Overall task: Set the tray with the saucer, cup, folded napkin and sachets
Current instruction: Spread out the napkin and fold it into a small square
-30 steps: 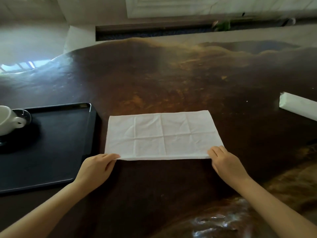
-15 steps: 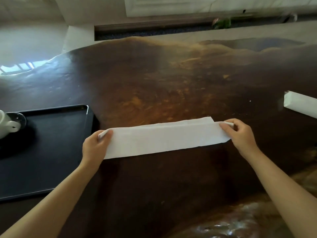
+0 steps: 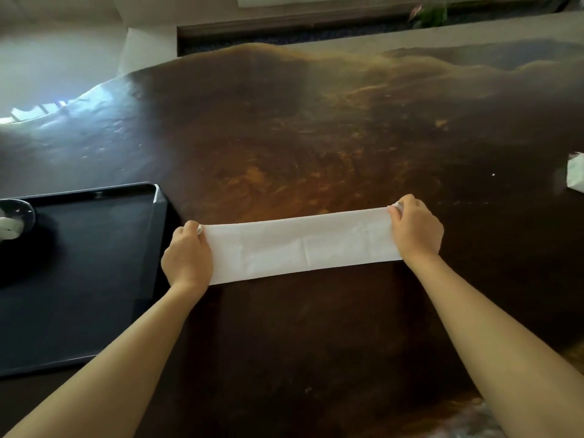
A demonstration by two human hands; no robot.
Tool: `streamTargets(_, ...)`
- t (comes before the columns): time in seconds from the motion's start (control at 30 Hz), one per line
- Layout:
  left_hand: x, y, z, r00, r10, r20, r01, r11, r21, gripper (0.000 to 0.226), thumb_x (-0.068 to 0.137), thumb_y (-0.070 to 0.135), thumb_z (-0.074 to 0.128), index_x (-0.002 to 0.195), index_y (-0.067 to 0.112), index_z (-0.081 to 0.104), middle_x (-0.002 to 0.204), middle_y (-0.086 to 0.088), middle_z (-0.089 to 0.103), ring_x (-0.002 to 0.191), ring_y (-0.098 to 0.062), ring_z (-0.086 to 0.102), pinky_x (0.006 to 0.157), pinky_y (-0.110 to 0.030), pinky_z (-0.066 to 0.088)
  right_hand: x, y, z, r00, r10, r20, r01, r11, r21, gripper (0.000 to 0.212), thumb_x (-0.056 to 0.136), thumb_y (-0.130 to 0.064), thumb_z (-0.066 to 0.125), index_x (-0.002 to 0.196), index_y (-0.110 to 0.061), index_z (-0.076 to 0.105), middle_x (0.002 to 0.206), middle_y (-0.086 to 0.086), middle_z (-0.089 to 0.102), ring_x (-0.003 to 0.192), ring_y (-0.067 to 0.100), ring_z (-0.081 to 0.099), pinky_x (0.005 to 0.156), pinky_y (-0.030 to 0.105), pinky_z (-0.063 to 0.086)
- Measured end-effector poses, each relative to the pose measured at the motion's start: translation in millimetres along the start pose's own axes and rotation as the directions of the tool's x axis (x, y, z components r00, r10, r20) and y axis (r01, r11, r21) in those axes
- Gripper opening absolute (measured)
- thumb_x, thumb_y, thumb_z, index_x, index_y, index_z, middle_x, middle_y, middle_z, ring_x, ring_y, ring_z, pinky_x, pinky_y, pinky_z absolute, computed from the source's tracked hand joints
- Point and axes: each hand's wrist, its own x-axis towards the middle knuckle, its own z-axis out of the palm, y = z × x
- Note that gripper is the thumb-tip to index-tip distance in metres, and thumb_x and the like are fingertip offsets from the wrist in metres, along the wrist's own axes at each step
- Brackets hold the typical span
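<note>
While left hand [image 3: 186, 257] and right hand [image 3: 415, 230] pinch its ends, napkin [image 3: 303, 248] sits just right of tray [image 3: 94, 279] | align long edges, then press crease | cup [image 3: 9, 227], apparently on saucer [image 3: 25, 210], at tray's left.

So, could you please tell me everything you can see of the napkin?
The napkin is white, thin and soft-looking, folded into a long narrow strip with faint creases. It stretches across the dark wooden table, right end slightly farther away, just right of the black tray. The left hand grips its left end and the right hand its right end.
</note>
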Motion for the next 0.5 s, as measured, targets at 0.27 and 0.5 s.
streamTargets(0.27,2.4,17.7,-3.5,0.995,-0.049,0.09,0.039,0.993,0.111,0.036,0.092,0.007,0.037,0.128,0.01,0.039,0.121,-0.021,0.041,0.096,-0.042,0.051,0.066,-0.046,0.037,1.1,-1.9,-2.9,0.999,0.027,-0.035,-0.033,0.984,-0.177,0.036,0.093,-0.031,0.05,0.114,-0.002,0.049,0.109,0.02,0.058,0.095,0.032,0.057,0.073,0.039,0.047)
streamTargets(0.5,-42.7,69.2,11.7,0.881,0.473,-0.021,-0.472,0.881,0.045,0.055,0.09,0.001,0.04,0.143,0.013,0.032,0.153,-0.011,0.028,0.144,-0.027,0.019,0.117,-0.044,0.006,-41.9,-97.8,-1.5,0.819,-0.568,0.088,0.5,0.779,0.377,0.047,0.096,-0.025,0.034,0.137,-0.004,0.042,0.141,0.016,0.046,0.133,0.033,0.039,0.112,0.041,0.022)
